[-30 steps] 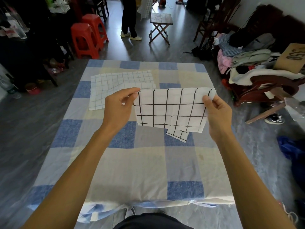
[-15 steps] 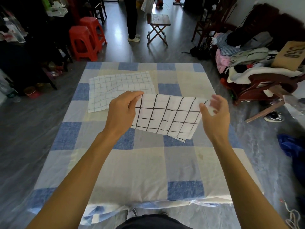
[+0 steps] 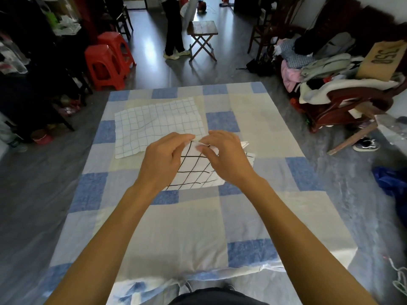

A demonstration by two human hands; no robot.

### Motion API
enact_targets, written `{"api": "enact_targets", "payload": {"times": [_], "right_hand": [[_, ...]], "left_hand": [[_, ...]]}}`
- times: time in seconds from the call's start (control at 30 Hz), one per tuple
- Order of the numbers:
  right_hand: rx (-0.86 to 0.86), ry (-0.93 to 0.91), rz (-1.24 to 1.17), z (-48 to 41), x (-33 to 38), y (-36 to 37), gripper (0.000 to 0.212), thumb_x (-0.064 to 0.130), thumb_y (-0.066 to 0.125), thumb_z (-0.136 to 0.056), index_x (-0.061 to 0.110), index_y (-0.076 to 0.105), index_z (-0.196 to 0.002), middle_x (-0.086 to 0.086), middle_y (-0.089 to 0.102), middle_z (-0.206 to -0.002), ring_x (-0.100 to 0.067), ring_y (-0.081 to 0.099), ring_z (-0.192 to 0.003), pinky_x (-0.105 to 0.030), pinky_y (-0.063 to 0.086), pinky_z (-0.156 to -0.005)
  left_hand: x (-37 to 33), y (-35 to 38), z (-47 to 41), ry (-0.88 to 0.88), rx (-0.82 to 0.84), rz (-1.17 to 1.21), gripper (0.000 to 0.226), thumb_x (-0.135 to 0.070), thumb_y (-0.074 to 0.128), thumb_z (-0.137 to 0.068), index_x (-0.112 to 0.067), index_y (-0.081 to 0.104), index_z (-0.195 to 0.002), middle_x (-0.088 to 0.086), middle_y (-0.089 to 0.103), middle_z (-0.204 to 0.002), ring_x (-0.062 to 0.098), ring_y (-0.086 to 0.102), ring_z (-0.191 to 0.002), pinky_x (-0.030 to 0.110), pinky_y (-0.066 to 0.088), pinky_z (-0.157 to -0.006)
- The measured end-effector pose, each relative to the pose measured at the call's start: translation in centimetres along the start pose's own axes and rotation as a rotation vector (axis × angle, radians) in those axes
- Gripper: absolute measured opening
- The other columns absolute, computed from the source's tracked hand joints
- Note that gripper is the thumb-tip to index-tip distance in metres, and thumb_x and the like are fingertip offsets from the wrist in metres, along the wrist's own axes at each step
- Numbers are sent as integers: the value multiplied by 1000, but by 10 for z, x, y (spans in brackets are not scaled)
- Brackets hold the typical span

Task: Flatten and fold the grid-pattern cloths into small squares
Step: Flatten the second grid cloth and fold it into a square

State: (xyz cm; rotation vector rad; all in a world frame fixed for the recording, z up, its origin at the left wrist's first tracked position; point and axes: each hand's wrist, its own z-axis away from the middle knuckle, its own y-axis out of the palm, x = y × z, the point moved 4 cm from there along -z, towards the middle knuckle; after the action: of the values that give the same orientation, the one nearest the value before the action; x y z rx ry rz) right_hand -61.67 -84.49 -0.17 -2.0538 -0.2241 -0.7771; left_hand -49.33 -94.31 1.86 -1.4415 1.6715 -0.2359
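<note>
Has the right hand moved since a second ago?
Yes. The right hand has swung left across the black-grid cloth to meet the left hand, now close by the flat blue-grid cloth's near right corner.

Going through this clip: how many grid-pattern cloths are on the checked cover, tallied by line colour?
black-lined grid cloth: 1
blue-lined grid cloth: 1
Total: 2
</note>
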Motion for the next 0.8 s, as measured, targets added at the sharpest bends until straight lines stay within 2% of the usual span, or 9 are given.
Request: {"api": "enact_targets", "payload": {"times": [0.03, 0.1, 0.2, 0.3, 0.47, 0.67, 0.8], "right_hand": [[-2, 16, -32, -1, 0, -2, 20, 31, 57, -94, 18, 71, -88, 6, 69, -85, -17, 61, -88, -40, 42, -90], [11, 59, -81, -2, 2, -6, 22, 31, 57, -94, 16, 71, -87, 7, 70, -82, -12, 61, -79, -35, 46, -85], [44, 119, -124, -2, 7, -14, 25, 31, 56, -95, 13, 72, -90, 3, 71, -85, -10, 60, -83, -19, 42, -80], [67, 167, -142, -3, 7, -19, 23, 34, 56, -95, 18, 73, -93, 9, 71, -92, -4, 59, -88, -10, 39, -79], [121, 233, -200, -3, 4, -24, 22, 36, 57, -94, 21, 73, -96, 11, 71, -94, -5, 62, -94, -25, 45, -90], [122, 257, -207, -1, 5, -29, 24, 37, 58, -93, 21, 73, -101, 11, 71, -102, -4, 60, -101, -22, 41, -92], [108, 267, -197, 0, 6, -31, 26, 40, 57, -92, 21, 74, -96, 14, 70, -94, -2, 61, -92, -19, 43, -85]], "left_hand": [[0, -2, 0, -24, -8, 6, 22, -10, 54, -95, -7, 67, -113, 0, 68, -101, 1, 56, -92, 8, 43, -82], [0, -4, 1, -111, -21, 50, 25, -15, 55, -95, -12, 65, -118, -9, 63, -104, -3, 54, -94, 3, 39, -84], [-1, -2, 1, -238, -10, 121, 33, -23, 60, -92, -23, 58, -125, -14, 60, -100, -6, 57, -86, 0, 38, -81], [-4, -1, 0, -276, -23, 146, 32, -24, 61, -91, -30, 59, -122, -17, 61, -92, -13, 56, -86, 0, 39, -78], [-7, -2, -3, -329, -54, 233, 33, -24, 65, -89, -39, 56, -116, -18, 65, -85, -6, 61, -88, 5, 42, -84], [-9, 0, -5, -329, -51, 268, 30, -22, 62, -91, -39, 58, -115, -23, 63, -90, -10, 60, -88, 4, 43, -82], [-11, 1, -5, -286, -59, 267, 37, -19, 61, -91, -35, 55, -124, -21, 64, -89, -8, 61, -87, 3, 43, -80]]}}
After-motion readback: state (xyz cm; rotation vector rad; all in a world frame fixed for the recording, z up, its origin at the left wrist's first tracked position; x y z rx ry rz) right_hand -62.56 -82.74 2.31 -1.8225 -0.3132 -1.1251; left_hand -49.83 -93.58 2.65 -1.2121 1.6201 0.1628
